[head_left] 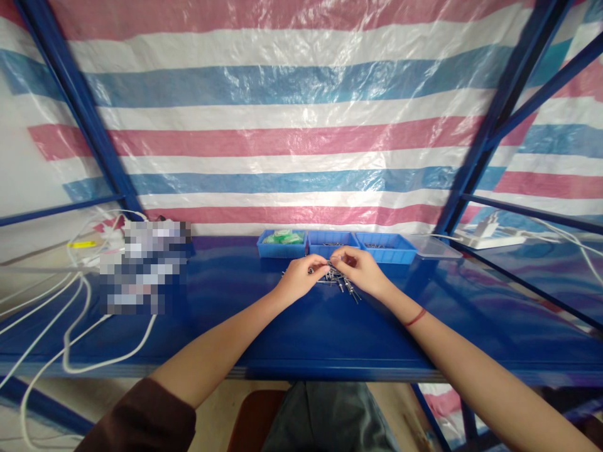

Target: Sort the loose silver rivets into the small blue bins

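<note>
Over a loose pile of shiny metal rivets (346,285) with thin stems, my two hands meet fingertip to fingertip. My left hand (302,276) is closed in a pinch, and a small metal rivet (328,263) shows between the fingertips of both hands. My right hand (360,269) comes in from the other side, its thumb and forefinger pinched at the same spot. Part of the pile is hidden under the hands. Just behind them stand a middle blue bin (333,238) and a right blue bin (387,253), both with small metal pieces inside.
A left blue bin (281,252) holds green and white packets. At right lie a clear flat lid (436,247) and a white power strip (494,237). White cables (87,307) trail over the left side of the blue table (211,326). Blue frame posts rise on both sides.
</note>
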`<move>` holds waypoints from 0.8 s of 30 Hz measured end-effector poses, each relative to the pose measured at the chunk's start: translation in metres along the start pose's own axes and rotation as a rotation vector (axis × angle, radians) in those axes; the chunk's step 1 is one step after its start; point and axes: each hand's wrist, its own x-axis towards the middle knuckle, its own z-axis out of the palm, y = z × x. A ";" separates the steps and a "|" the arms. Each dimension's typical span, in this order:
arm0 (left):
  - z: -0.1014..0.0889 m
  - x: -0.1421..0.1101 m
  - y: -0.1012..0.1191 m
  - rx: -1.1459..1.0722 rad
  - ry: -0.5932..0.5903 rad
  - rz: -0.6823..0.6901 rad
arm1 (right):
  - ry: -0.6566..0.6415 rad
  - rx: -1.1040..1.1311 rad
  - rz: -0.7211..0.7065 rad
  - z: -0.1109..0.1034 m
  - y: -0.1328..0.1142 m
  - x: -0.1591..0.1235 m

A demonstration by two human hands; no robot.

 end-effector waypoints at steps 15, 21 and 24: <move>-0.001 0.000 0.000 0.026 0.040 0.043 | -0.054 -0.023 -0.149 -0.003 -0.013 -0.002; -0.003 0.001 -0.005 0.112 0.158 0.114 | -0.038 -0.168 -0.177 -0.008 -0.012 -0.001; -0.002 0.000 -0.004 0.147 0.131 0.099 | 0.003 -0.270 -0.162 -0.015 -0.003 0.002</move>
